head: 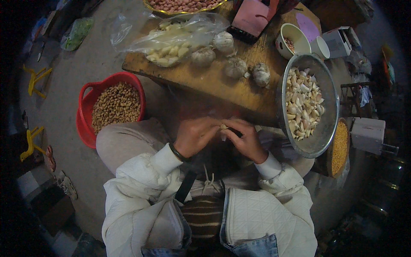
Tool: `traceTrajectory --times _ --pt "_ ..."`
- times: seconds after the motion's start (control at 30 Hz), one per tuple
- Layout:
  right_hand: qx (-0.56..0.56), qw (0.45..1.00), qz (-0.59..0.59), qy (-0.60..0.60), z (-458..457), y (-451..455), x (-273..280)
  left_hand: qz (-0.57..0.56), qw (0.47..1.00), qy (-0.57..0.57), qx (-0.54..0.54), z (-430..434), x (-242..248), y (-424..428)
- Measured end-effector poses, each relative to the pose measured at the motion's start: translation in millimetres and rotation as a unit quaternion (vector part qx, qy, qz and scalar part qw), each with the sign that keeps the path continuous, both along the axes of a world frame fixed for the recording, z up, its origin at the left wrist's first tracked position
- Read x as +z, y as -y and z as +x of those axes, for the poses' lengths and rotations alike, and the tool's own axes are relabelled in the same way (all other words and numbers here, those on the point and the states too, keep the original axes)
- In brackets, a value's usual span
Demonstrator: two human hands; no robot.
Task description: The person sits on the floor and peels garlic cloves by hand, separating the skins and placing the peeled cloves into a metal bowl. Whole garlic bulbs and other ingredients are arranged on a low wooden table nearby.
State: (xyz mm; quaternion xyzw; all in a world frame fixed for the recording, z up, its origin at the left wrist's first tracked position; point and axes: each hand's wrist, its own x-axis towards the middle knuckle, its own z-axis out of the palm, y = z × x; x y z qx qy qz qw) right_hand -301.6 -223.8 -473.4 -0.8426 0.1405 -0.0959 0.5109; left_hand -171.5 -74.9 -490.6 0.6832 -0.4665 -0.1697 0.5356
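My left hand (197, 133) and my right hand (244, 138) meet over my lap, fingertips together on a small pale garlic clove (223, 126). A thin bit of skin seems to hang below it. Beyond them, several whole garlic bulbs (236, 67) sit on the wooden table (205, 80), beside a clear plastic bag (199, 25) of peeled cloves (170, 53). To the right stands a metal basin (330, 122) holding unpeeled garlic cloves (303, 102).
A red plastic basket (84, 119) of peanuts or beans (117, 104) stands left of my knee. Farther back are a gold-rimmed tray (186, 13) of reddish nuts, a pink box (252, 17) and a cream bowl (293, 32). Yellow grains (340, 149) fill a container at right.
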Motion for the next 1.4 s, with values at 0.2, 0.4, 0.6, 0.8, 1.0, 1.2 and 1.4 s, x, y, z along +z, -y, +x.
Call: traceTrajectory --times 0.2,0.4,0.6,0.8,1.0,1.2,1.4 --pt "0.018 1.0 -0.006 -0.008 -1 2 -2 -0.012 0.999 0.033 -0.006 1 -3 0" --pt "0.022 0.999 -0.026 -0.006 -2 2 -2 -0.002 0.999 0.041 -0.015 1 -2 0" --pt "0.021 0.998 -0.053 -0.014 -3 0 -4 0.013 0.999 0.052 -0.008 -1 -3 -1" --pt "0.014 0.999 -0.04 0.007 -2 0 -6 0.016 0.999 0.033 0.002 -1 -5 0" --pt "0.012 0.999 -0.031 0.002 0 0 3 0.018 1.0 0.023 0.007 2 -6 0" --pt "0.006 0.999 -0.044 0.017 -4 1 -11 0.032 0.999 0.015 -0.001 0 -2 -1" --pt "0.024 1.0 -0.016 0.002 -1 2 -4 0.04 0.999 0.001 -0.009 1 -1 -1"
